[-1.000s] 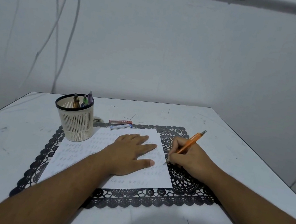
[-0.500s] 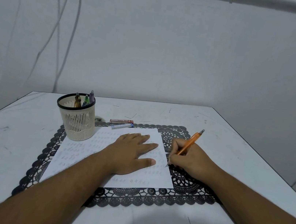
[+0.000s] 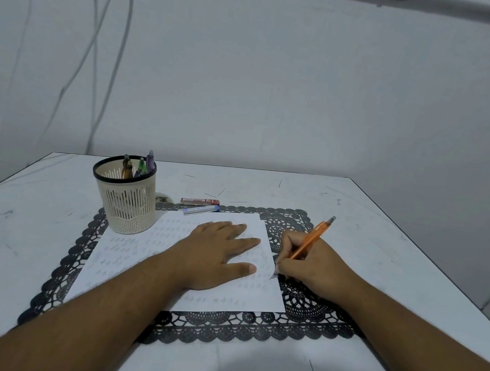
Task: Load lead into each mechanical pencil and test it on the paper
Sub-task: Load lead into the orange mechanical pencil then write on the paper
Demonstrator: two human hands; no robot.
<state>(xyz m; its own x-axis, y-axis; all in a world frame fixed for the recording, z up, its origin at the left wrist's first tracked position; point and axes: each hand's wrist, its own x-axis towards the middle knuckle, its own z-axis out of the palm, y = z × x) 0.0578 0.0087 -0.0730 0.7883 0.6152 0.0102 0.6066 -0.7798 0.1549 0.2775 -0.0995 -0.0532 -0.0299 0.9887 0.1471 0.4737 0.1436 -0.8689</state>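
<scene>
Nearest the camera, two bare forearms are reaching forward over the table (image 3: 23, 231) toward a sheet of paper (image 3: 135, 273) that is lying on a black lace mat (image 3: 314, 310). Flat on the sheet, the left hand (image 3: 217, 254) is pressing down with its fingers straight and spread, pinning the page. Just right of those fingers, the right hand (image 3: 311, 266) is gripping an orange mechanical pencil (image 3: 312, 238), its fingers curled round the barrel near the lower end; the tip is meeting the paper at its right edge, so a test stroke seems to be going on. Under and left of the left hand's fingers, rows of faint pencil marks are covering most of the page, which suggests many tests are already done. Beyond the fingertips, two lead cases, one red (image 3: 200, 201) and one blue-capped (image 3: 201, 209), are lying side by side at the mat's far border. Farther left, a cream pencil cup (image 3: 125, 199) is holding several more pencils (image 3: 141, 165); whether those are loaded already or waiting, I cannot tell.
</scene>
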